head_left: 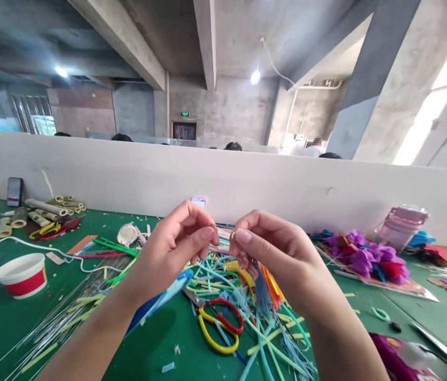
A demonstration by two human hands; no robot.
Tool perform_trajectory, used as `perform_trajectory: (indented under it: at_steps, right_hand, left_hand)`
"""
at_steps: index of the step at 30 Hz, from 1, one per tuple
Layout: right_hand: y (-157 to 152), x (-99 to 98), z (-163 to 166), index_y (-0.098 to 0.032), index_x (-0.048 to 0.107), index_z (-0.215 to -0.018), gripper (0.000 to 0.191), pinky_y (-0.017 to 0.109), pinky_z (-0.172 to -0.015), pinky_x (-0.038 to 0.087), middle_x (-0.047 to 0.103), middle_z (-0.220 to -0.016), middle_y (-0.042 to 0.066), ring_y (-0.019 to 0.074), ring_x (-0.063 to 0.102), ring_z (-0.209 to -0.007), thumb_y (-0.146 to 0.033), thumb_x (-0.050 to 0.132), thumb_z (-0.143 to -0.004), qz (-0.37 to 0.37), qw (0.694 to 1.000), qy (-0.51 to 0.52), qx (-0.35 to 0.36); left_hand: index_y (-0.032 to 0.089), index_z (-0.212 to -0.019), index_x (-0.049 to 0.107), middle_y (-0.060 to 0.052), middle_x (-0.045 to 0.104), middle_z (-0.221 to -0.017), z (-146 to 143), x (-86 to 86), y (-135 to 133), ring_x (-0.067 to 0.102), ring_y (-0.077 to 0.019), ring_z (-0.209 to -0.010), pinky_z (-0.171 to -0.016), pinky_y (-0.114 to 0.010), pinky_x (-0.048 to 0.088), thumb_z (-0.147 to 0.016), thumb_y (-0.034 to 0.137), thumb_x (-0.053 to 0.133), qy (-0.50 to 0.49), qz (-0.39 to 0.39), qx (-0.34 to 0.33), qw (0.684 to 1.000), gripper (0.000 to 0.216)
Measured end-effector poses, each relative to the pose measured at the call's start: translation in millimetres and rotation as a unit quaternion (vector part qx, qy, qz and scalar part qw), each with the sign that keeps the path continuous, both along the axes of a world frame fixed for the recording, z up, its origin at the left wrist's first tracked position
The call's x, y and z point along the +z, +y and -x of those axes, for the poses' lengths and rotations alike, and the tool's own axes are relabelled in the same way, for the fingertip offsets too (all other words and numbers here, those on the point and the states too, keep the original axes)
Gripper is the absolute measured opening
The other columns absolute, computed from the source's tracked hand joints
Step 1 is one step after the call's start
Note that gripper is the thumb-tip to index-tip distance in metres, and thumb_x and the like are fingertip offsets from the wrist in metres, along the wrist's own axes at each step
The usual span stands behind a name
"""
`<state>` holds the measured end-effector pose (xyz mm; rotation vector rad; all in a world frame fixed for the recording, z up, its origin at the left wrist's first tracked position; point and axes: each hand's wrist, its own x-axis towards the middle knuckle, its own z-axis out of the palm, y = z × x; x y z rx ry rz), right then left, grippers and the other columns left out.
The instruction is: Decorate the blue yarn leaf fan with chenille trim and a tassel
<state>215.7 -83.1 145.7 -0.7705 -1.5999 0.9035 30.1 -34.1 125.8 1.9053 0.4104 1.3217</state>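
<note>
My left hand point(181, 241) is raised over the table with thumb and forefinger pinched together; whatever lies between them is too small to make out. Facing it, a short gap away, my right hand point(273, 246) pinches a tiny ring-like piece point(233, 236) at its fingertips. Orange strips point(273, 286) and a blue fringe point(262, 296) show just below the right hand; whether they are attached to it I cannot tell. Under both hands lie scissors point(221, 325) with red and yellow handles, among tangled green, blue and yellow strips point(263, 338).
A paper cup point(23, 275), thin wires point(60, 309) and bamboo tubes point(48, 209) are on the left. Purple crumpled pieces point(370, 259), a pink container point(403, 227) and a magenta glue-gun-like tool point(401, 357) are on the right. A white partition point(128, 172) closes the back; a phone point(199, 202) leans there.
</note>
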Motion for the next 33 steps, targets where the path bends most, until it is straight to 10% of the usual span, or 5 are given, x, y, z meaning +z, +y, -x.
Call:
perform_trajectory:
  at_steps: [4,8,18,33]
  right_hand:
    - [5.4,-2.1,7.7,-0.020,0.066,-0.083,0.020,0.021,-0.049,0.044,0.065,-0.069,0.000,0.0090,0.055,-0.057,-0.040,0.070,-0.088,-0.006,1.000,0.016,-0.001]
    - [14.7,-10.0,12.8,-0.019,0.068,-0.087,0.023,0.021,-0.049,0.046,0.066,-0.068,0.001,0.0106,0.059,-0.060,-0.042,0.070,-0.087,0.004,0.999,0.047,-0.009]
    - [4.4,-4.9,13.8,-0.020,0.071,-0.083,0.017,0.019,-0.049,0.043,0.068,-0.071,0.000,0.0069,0.054,-0.055,-0.035,0.077,-0.083,-0.010,0.999,0.044,0.018]
    - [1.7,-10.8,10.6,-0.021,0.064,-0.091,0.010,0.014,-0.053,0.045,0.067,-0.073,-0.004,0.0050,0.061,-0.063,-0.018,0.073,-0.088,0.016,0.989,0.124,0.082]
  left_hand:
    - [0.020,-0.091,0.061,-0.001,0.068,-0.080,5.8,4.3,-3.1,0.064,-0.0115,-0.068,-0.064,-0.025,0.055,-0.097,0.029,0.060,0.006,0.086,-0.069,0.994,0.011]
    - [0.022,-0.095,0.066,-0.004,0.073,-0.089,7.8,0.6,-9.5,0.071,-0.0177,-0.085,-0.079,-0.031,0.060,-0.093,0.033,0.065,0.009,0.096,-0.005,0.995,0.011]
    - [0.019,-0.082,0.069,-0.001,0.073,-0.079,15.8,22.2,-37.9,0.068,-0.0140,-0.074,-0.065,-0.021,0.054,-0.088,0.026,0.067,0.095,0.093,0.107,0.985,0.010]
    - [0.024,-0.097,0.069,0.002,0.073,-0.085,13.1,11.9,-26.8,0.068,-0.0109,-0.081,-0.070,-0.016,0.052,-0.091,0.039,0.067,0.107,0.099,0.048,0.988,0.017]
